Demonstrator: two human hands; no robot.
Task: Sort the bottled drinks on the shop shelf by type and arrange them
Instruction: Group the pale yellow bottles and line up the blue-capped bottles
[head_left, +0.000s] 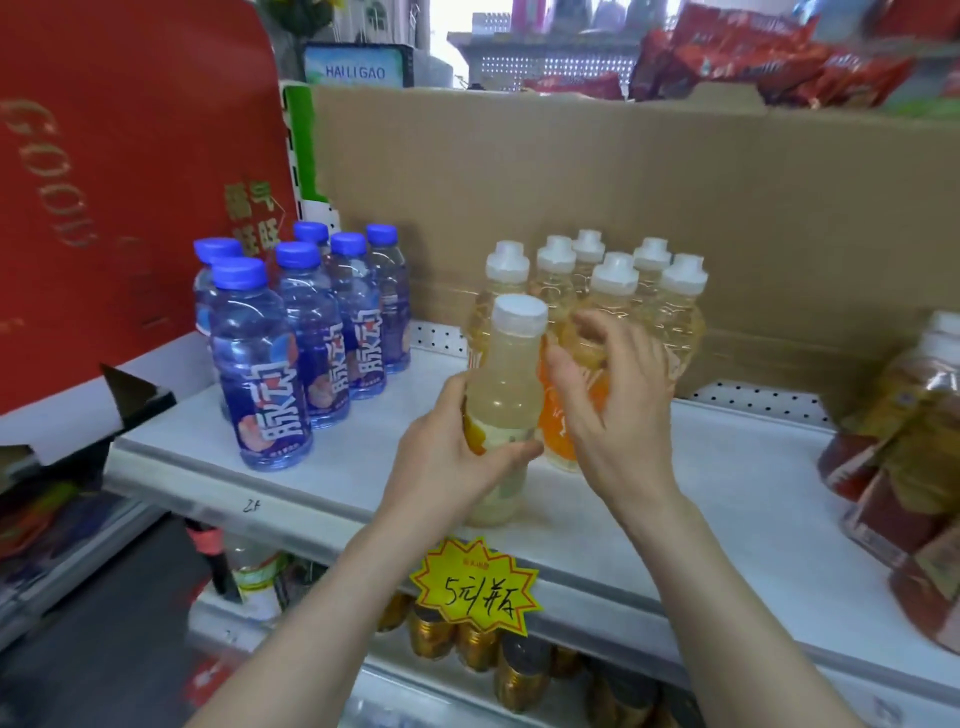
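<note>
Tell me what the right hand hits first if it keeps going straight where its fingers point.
Probably the cluster of clear yellow plastic bottles with white caps, right behind the open right hand's fingertips. The cloudy pale white-capped bottle gripped by the left hand sits beside its thumb; depth is unclear.

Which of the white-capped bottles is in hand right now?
The cloudy front bottle, gripped by the left hand; the clear yellow ones stand behind it.
</note>
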